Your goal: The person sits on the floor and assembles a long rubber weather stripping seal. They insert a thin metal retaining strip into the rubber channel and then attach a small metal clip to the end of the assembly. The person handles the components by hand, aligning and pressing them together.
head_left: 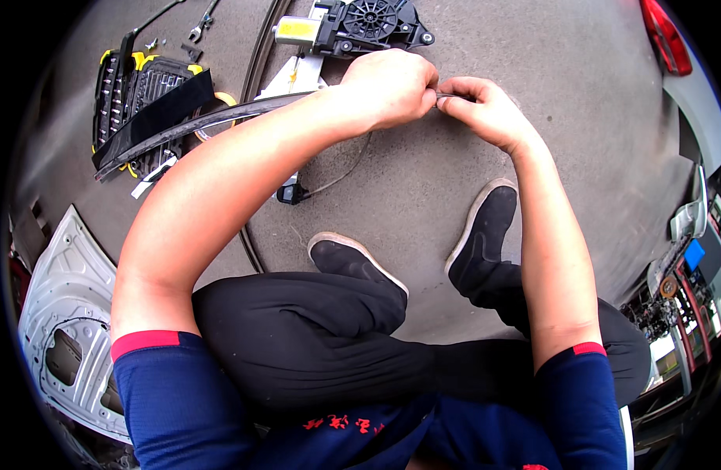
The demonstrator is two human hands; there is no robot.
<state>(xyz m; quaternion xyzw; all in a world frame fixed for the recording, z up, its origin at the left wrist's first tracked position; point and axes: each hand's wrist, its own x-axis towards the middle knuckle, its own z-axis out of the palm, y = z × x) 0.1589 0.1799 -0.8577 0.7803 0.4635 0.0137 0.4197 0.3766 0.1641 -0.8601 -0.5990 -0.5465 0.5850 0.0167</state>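
Note:
A long, curved dark trim strip [211, 119] runs from the tool case at the left, under my left forearm, to my two hands. My left hand [393, 88] is closed around it near its right end, knuckles up. Close beside it, my right hand [486, 111] pinches the end of the strip between thumb and fingers. The fingertips of both hands nearly meet, and exactly what lies between them is partly hidden. Just beyond my left hand sits a black window regulator motor [368, 23] with a round ribbed housing and a silver cylinder.
An open tool case [110, 98] with yellow latches lies left, partly under a black flat piece [160, 117]. A wrench [202, 25] lies beyond it. A small black connector [291, 193] on a cable lies nearer. A silver panel [70, 313] stands lower left; a red tail light [667, 39] is upper right.

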